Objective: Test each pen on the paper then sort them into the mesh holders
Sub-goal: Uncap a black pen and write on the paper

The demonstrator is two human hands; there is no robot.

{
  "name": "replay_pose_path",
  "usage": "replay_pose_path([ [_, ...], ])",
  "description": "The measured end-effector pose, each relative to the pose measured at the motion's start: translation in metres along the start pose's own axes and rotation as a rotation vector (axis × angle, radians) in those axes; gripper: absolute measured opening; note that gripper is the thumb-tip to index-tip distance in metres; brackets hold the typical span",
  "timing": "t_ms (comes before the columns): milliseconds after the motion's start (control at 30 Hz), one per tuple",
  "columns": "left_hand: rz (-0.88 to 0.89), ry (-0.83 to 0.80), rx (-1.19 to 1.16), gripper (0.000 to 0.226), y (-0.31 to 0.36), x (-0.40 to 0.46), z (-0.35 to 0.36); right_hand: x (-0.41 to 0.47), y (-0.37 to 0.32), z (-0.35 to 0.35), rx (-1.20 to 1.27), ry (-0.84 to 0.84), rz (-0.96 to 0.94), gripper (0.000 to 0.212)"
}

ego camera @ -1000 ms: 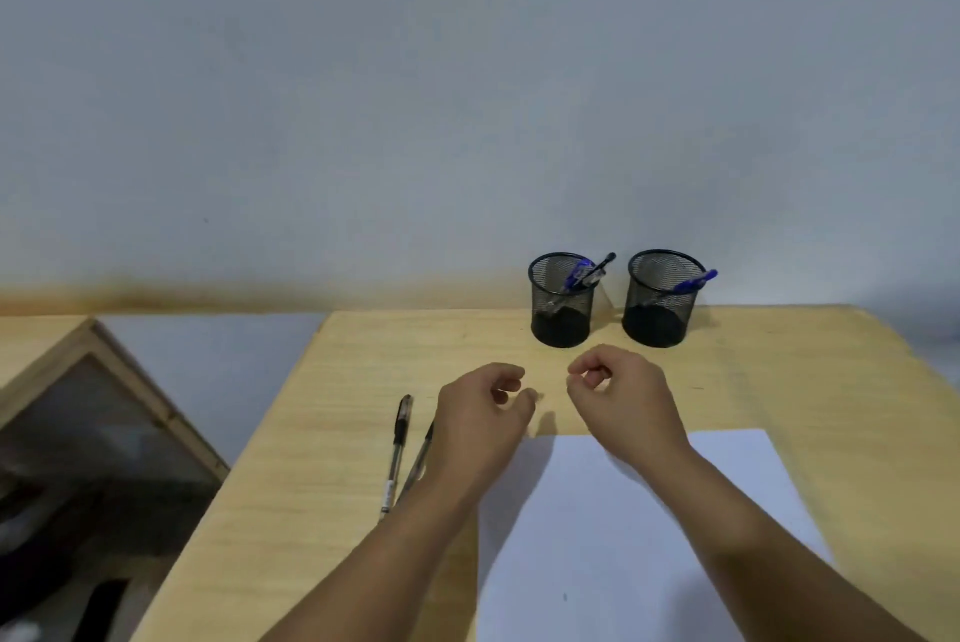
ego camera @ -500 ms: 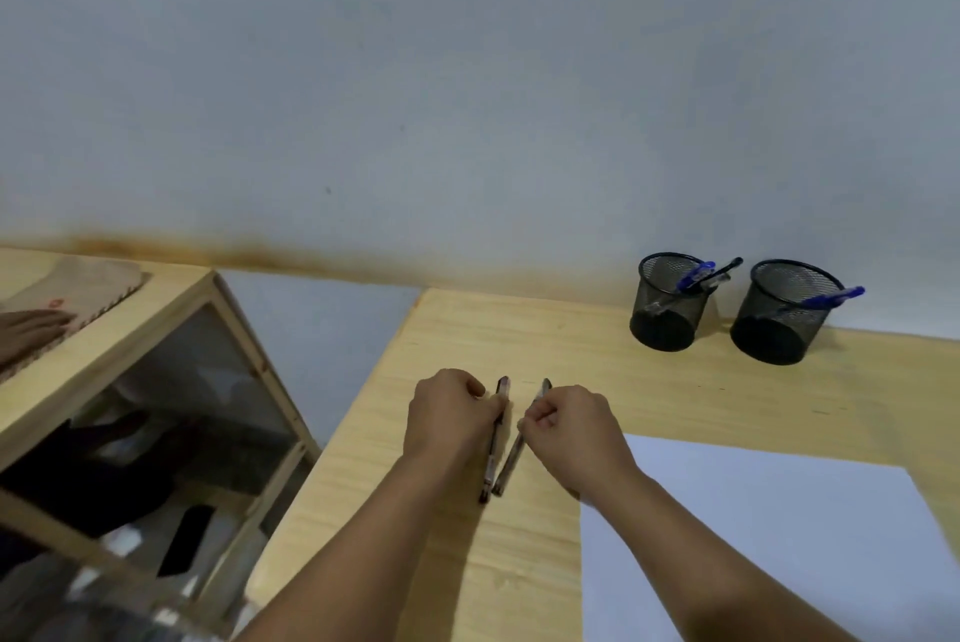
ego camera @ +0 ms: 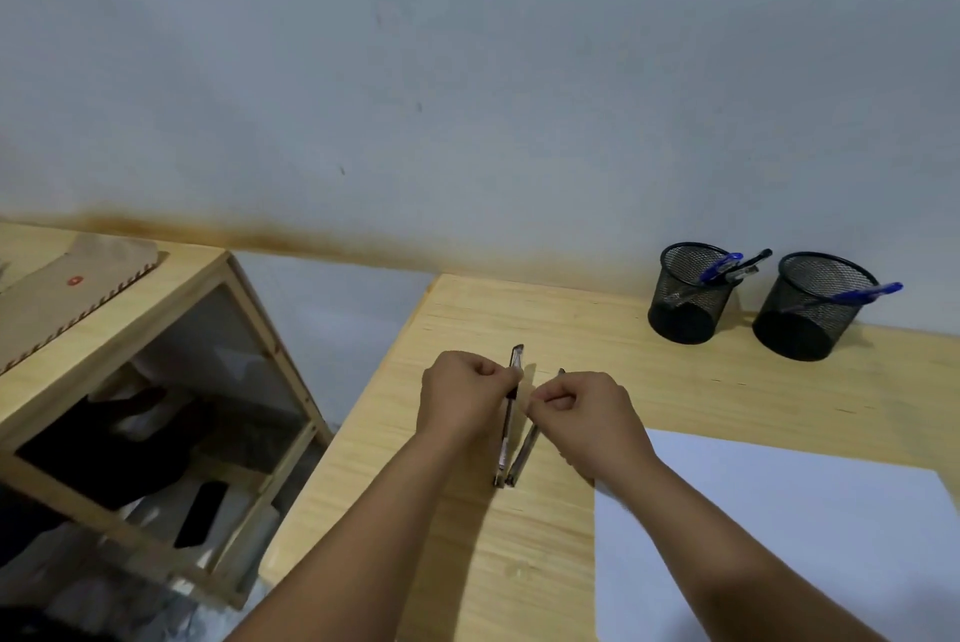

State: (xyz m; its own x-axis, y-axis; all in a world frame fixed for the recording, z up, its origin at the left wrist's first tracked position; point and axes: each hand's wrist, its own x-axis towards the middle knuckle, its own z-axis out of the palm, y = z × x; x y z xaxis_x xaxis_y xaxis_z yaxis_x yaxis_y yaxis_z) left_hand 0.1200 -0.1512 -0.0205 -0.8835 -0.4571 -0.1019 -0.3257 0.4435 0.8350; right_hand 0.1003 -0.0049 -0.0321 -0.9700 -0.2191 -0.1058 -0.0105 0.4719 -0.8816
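Gripping two slim black pens [ego camera: 506,425] near the wooden table's [ego camera: 597,340] left edge, both hands, left hand [ego camera: 460,394] and right hand [ego camera: 576,412], were pinched shut; lifting one pen at a time seemed wiser.

No text can be read — only a small red mark on the tan pouch [ego camera: 72,301], illegible.

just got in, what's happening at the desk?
A person is picking up two pens from the wooden desk, one per hand: the left hand pinches the left pen, the right hand the right pen. The white paper looks unmarked. At the back, the left mesh holder already has a few pens, the right mesh holder one blue pen.
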Motion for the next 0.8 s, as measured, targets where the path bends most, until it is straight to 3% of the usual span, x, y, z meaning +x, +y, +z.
replay_pose_path([
  [167, -0.051, -0.051, -0.297, 0.025, 0.017, -0.024, -0.004, -0.016, -0.004, -0.01, 0.262, -0.074, 0.087, 0.021],
  [300, -0.047, -0.094, -0.402, 0.021, 0.027, -0.042, -0.002, -0.034, -0.009, -0.026, 0.321, -0.104, 0.057, 0.009],
  [600, -0.019, -0.308, -0.495, 0.029, 0.027, -0.057, 0.008, -0.069, 0.011, -0.075, 0.102, -0.173, -0.037, 0.004],
  [800, -0.012, -0.395, -0.644, 0.017, 0.03, -0.068, 0.021, -0.076, 0.017, -0.088, 0.155, -0.098, -0.048, 0.006],
])
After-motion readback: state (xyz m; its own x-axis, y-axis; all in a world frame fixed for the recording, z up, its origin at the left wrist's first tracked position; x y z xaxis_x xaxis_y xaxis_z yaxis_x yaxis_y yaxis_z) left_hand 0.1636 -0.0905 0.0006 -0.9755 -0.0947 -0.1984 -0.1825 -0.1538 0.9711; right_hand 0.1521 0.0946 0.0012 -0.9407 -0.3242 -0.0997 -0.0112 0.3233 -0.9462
